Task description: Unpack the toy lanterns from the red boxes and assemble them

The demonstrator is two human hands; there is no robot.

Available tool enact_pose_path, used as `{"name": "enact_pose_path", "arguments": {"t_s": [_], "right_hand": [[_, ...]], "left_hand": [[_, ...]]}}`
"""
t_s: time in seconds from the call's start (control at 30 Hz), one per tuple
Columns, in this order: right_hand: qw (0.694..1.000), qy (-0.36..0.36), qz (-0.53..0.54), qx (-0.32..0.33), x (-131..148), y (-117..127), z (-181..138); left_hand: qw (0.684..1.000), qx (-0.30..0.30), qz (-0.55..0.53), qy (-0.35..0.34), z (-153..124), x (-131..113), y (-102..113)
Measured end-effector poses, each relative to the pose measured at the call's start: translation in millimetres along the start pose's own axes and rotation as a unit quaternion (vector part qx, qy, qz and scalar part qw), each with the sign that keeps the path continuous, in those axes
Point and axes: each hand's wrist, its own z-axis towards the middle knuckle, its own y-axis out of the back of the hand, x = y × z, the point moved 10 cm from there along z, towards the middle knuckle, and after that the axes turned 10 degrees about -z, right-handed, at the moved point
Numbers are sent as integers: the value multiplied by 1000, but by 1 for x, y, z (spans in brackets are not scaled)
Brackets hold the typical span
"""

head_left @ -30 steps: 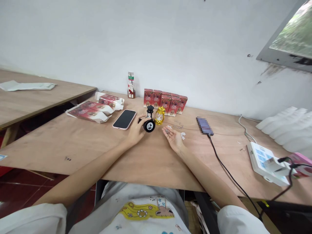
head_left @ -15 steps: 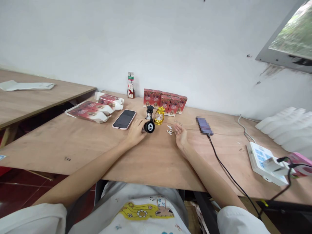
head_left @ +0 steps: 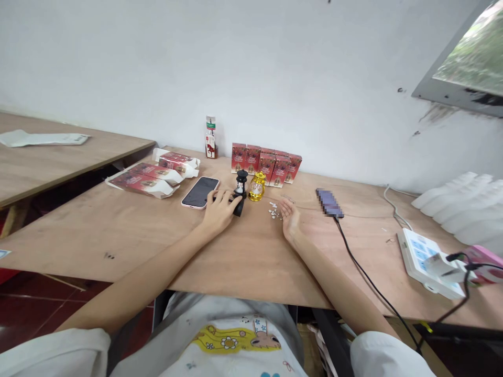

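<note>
My left hand (head_left: 219, 209) is closed on a small black lantern part (head_left: 238, 207) lying on the wooden table (head_left: 157, 230). Just behind it stand a black toy lantern (head_left: 241, 183) and a gold toy lantern (head_left: 257, 186). My right hand (head_left: 290, 216) rests on its edge on the table, fingers loosely stretched out, right beside a scatter of several tiny white pieces (head_left: 272, 211). Nothing shows in that hand.
A phone in a pink case (head_left: 200, 191) lies left of my left hand. Red boxes (head_left: 266, 163) stand in a row at the back, flattened red cartons (head_left: 151, 175) at the left. A blurred phone (head_left: 329, 202) with a black cable, a white device (head_left: 426, 256) and white stacked trays (head_left: 467, 207) sit right.
My right hand turned from palm-up and put the tiny pieces down on the table. My left hand rolled the black part over, hiding its round white-marked face.
</note>
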Motion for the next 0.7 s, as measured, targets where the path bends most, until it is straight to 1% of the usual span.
{"name": "enact_pose_path", "arguments": {"t_s": [0.07,0.17,0.23,0.3,0.37,0.47,0.53,0.6,0.63,0.7], "right_hand": [[1000,13,-3,-1,2,-2,-3],[998,54,-10,4,9,-6,-9],[995,89,-36,9,16,-8,-15],[988,126,-88,11,24,-10,-21],[971,177,-156,29,33,-15,-29],[929,259,-249,86,43,-31,-44],[904,291,-293,115,45,-40,-53],[886,312,-319,127,47,-45,-62],[877,324,-329,131,49,-48,-66],[860,346,-350,133,54,-52,-74]], "left_hand": [[1000,-13,21,-1,-1,-2,2],[1000,-29,-4,-6,-3,-6,1],[999,-24,-29,-21,-5,-12,-3],[998,-1,-37,-54,-7,-21,-9],[994,35,-24,-100,-9,-32,-17],[982,84,0,-170,-14,-48,-24],[972,115,0,-203,-18,-58,-27],[969,143,-3,-201,-20,-62,-31],[971,155,0,-185,-20,-62,-34],[977,169,18,-127,-18,-54,-38]]}}
